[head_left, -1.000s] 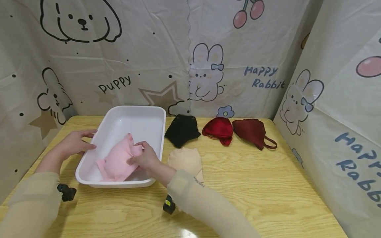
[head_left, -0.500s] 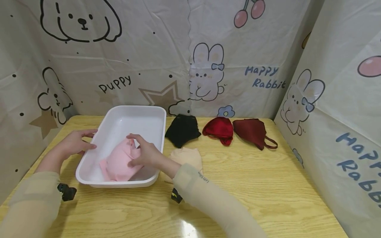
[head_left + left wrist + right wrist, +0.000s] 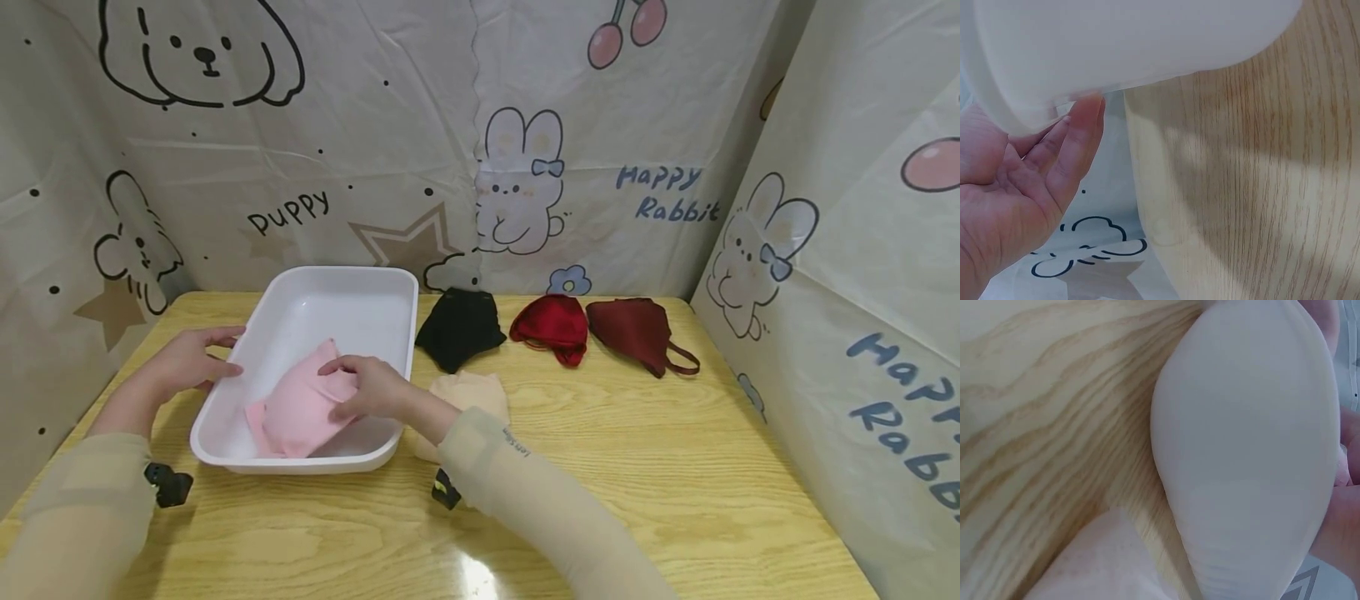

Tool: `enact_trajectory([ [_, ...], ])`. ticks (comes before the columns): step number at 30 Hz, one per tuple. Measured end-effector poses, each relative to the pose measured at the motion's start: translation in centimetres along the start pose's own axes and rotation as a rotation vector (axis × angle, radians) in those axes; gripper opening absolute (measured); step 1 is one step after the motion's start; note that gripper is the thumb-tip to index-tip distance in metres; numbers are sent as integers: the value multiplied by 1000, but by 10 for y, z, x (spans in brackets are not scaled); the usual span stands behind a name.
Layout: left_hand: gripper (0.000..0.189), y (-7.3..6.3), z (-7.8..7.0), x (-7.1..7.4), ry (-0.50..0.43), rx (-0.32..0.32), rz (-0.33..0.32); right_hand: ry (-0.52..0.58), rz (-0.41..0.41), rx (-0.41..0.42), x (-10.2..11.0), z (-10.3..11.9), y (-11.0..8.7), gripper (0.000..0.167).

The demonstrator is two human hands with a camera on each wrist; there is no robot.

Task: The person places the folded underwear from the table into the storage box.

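Note:
A folded pink bra (image 3: 300,408) lies in the near half of a white plastic tub (image 3: 352,304). My right hand (image 3: 378,390) reaches over the tub's right side and holds the bra's right part between thumb and fingers. With the thumb on the left rim and the fingers outside it, my left hand (image 3: 187,360) grips the tub. In the left wrist view, the fingers of that hand (image 3: 1029,194) tuck under the tub's lip (image 3: 1010,119). The tub wall (image 3: 1247,444) hides most of my right hand (image 3: 1338,519) in the right wrist view.
Right of the tub, a black bra (image 3: 459,329), a bright red one (image 3: 551,329) and a dark red one (image 3: 633,333) lie along the back of the wooden table (image 3: 645,483). A beige bra (image 3: 480,396) lies partly under my right forearm. Printed cloth (image 3: 360,150) encloses the table.
My right hand first let go of the pink bra's flap and spread over it, then its fingers closed on the bra again. The flap now lies flatter. My left hand stayed on the rim.

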State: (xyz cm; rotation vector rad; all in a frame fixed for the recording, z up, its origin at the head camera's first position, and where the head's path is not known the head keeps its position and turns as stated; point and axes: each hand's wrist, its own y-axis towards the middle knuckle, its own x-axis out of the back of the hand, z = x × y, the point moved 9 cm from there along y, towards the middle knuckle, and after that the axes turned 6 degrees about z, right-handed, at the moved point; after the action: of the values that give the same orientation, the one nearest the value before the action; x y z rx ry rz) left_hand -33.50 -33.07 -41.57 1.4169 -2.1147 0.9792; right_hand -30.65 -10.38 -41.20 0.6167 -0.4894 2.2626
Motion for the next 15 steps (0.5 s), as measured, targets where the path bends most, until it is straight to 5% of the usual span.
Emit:
enact_trajectory([
  [15, 79, 0, 0, 1, 6, 3, 0, -585, 274, 126, -13, 11, -10, 50],
])
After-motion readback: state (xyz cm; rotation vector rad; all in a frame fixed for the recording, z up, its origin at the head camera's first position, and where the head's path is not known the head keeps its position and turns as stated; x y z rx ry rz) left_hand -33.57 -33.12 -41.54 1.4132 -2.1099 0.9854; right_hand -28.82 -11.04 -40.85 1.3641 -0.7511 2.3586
